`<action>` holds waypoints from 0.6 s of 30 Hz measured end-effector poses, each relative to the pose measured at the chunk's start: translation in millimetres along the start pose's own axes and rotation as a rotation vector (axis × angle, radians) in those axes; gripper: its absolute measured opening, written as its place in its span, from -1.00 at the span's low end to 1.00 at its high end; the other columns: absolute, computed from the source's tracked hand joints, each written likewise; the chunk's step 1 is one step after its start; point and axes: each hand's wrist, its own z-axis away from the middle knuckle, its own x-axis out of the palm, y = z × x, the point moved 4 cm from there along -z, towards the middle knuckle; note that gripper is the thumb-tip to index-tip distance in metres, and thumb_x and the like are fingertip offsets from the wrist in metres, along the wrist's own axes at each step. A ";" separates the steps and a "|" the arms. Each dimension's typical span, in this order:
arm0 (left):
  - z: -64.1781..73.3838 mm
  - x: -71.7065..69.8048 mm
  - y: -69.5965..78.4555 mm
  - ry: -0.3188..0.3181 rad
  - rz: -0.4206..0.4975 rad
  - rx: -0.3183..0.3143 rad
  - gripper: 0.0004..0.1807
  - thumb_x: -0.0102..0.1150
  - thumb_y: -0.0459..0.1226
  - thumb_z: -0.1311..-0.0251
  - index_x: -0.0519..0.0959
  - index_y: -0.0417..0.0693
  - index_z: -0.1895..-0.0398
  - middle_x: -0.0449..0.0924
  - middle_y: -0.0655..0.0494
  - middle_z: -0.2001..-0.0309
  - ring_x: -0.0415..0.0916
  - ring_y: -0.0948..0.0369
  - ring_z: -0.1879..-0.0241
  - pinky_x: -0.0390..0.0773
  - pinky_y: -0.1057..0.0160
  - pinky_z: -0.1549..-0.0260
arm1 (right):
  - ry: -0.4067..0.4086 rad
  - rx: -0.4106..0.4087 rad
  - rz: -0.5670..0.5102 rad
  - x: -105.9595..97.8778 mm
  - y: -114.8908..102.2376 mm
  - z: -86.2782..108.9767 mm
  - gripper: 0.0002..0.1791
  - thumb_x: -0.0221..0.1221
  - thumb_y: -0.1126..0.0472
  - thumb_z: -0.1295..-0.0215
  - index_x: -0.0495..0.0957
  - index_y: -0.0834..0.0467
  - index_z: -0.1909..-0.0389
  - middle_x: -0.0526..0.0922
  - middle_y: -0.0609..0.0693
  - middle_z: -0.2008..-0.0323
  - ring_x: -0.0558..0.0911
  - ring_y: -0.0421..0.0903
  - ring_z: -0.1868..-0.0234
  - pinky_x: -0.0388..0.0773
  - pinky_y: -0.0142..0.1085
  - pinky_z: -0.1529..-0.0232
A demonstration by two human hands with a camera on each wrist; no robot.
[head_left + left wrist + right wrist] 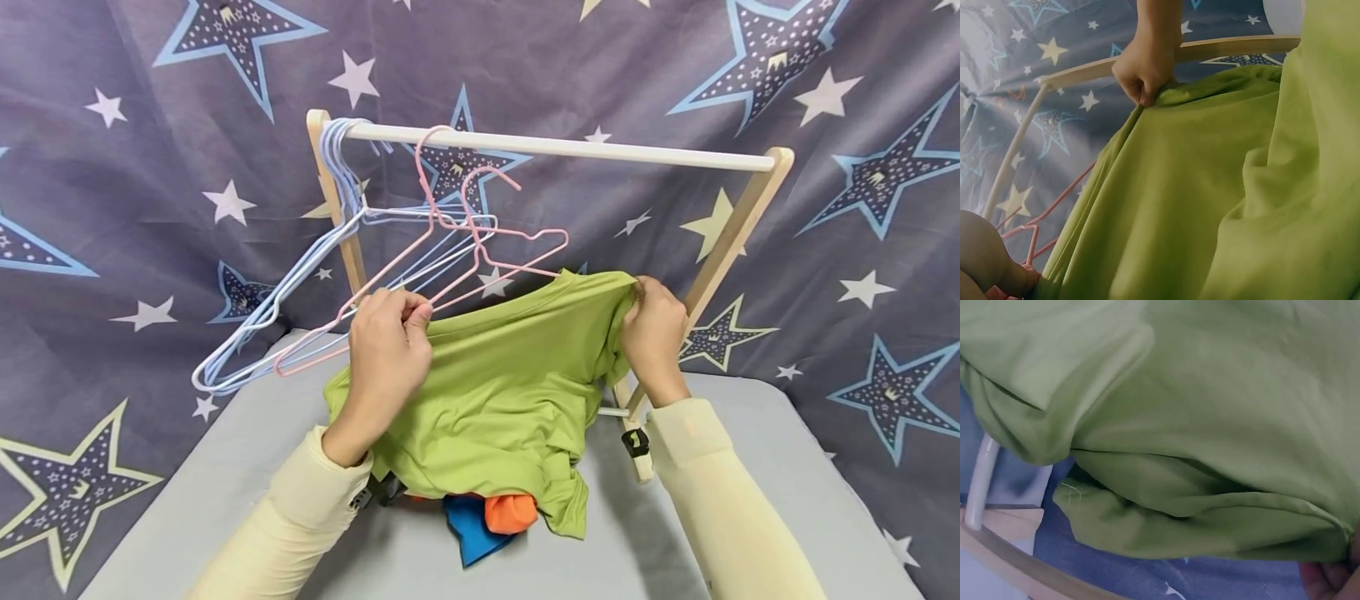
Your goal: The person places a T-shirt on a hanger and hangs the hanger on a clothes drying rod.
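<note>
A green T-shirt (502,392) is stretched between both hands, its lower part sagging in folds. My left hand (390,358) pinches its upper edge on the left. At the other upper corner, by the sleeve, my right hand (654,333) grips the cloth, with its fingertips (1329,578) low in the right wrist view. A pink hanger (480,260) rises behind the shirt's upper edge, its hook off the rail. One arm of this hanger runs down to the left fingers, and the other meets the cloth; its lower part is hidden.
A wooden rack with a white rail (600,150) stands behind the shirt. Another pink hanger (422,171) and several blue and white hangers (281,292) hang at its left. Blue cloth (472,533) and orange cloth (512,513) lie under the shirt on the grey surface (720,500).
</note>
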 end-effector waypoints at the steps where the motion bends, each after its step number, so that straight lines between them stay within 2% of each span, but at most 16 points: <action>1: -0.4 -1.4 -0.1 0.004 -0.002 -0.004 -0.94 0.30 -0.41 -0.25 0.66 -0.24 0.38 0.54 -0.08 0.44 0.44 -0.07 0.36 0.39 -0.01 0.25 | 0.012 0.022 0.003 -1.0 -0.1 -1.1 -0.79 0.06 0.48 -0.43 0.65 0.47 0.10 0.71 0.41 0.20 0.70 0.39 0.19 0.61 0.21 0.14; 5: -0.7 -6.0 -1.0 0.021 -0.008 -0.017 -0.94 0.31 -0.40 -0.25 0.66 -0.24 0.36 0.53 -0.08 0.44 0.44 -0.05 0.36 0.39 0.00 0.27 | 0.003 0.101 0.035 -0.6 -1.7 -5.6 -0.78 0.04 0.44 -0.45 0.66 0.45 0.14 0.71 0.40 0.23 0.69 0.41 0.19 0.58 0.23 0.12; 7: 0.0 -6.5 -0.8 0.019 -0.005 -0.018 -0.94 0.30 -0.40 -0.26 0.66 -0.24 0.35 0.53 -0.08 0.43 0.45 -0.04 0.37 0.39 0.00 0.29 | -0.047 0.117 0.048 2.4 -3.5 -7.7 -0.77 0.04 0.42 -0.46 0.66 0.42 0.14 0.72 0.39 0.23 0.69 0.41 0.18 0.56 0.26 0.10; 10: 2.0 -5.1 0.7 0.003 -0.002 -0.017 -0.94 0.29 -0.40 -0.29 0.65 -0.24 0.34 0.53 -0.08 0.41 0.46 -0.04 0.38 0.41 0.01 0.31 | -0.164 0.111 0.053 8.7 -6.8 -8.3 -0.76 0.04 0.36 -0.49 0.67 0.38 0.12 0.73 0.36 0.20 0.68 0.40 0.14 0.53 0.29 0.06; 14: 4.0 0.3 2.2 -0.033 -0.004 -0.022 -0.93 0.28 -0.38 -0.31 0.64 -0.23 0.34 0.54 -0.07 0.38 0.48 -0.05 0.37 0.44 0.00 0.29 | -0.283 0.097 0.035 14.2 -6.5 -4.0 -0.72 0.07 0.32 -0.50 0.64 0.38 -0.04 0.71 0.36 0.07 0.66 0.40 0.02 0.50 0.30 -0.03; 18: 5.1 3.5 2.7 -0.053 -0.006 -0.034 -0.93 0.27 -0.38 -0.32 0.65 -0.21 0.34 0.54 -0.06 0.38 0.49 -0.05 0.36 0.44 -0.02 0.28 | -0.315 0.077 0.010 16.1 -7.4 -0.1 -0.59 0.06 0.32 -0.47 0.51 0.40 -0.26 0.63 0.42 -0.07 0.61 0.42 -0.06 0.49 0.33 -0.04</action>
